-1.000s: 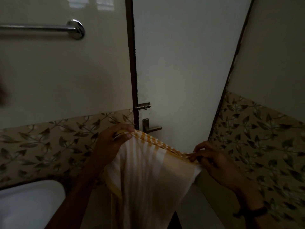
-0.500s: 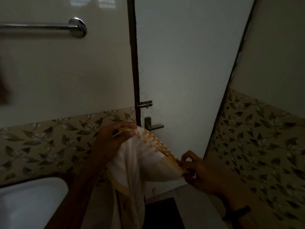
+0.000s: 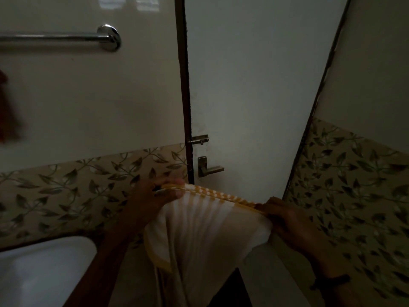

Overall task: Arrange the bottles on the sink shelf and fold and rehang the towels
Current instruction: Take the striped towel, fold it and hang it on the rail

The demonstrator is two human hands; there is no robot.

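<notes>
White towel with a yellow checked border (image 3: 199, 229) hangs in the lower middle of the frame, its top edge drawn taut between my two hands in front of the door, the rest dropping in soft folds out of the bottom edge.

At the far left edge I see a blurred dark red cloth (image 3: 6, 111) against the wall; I cannot tell what it hangs from. Above it, in the upper left, a chrome towel rail (image 3: 55, 38) runs along the pale wall to its round mount. A white basin (image 3: 39, 269) fills the lower left corner.

My left hand (image 3: 152, 196) holds the towel's left end, fingers (image 3: 174, 185) curled over the border and pinching it. Just above the towel, on the pale door (image 3: 254, 74), sit a small metal slide bolt (image 3: 199, 139) and a metal lever handle (image 3: 210, 168).

My right hand (image 3: 285, 218) pinches the right end of the border, fingers (image 3: 272, 203) pressed together on the cloth. A dark wristband (image 3: 332, 281) circles that wrist. Beige leaf-patterned tiles (image 3: 354, 185) cover the lower right wall.
</notes>
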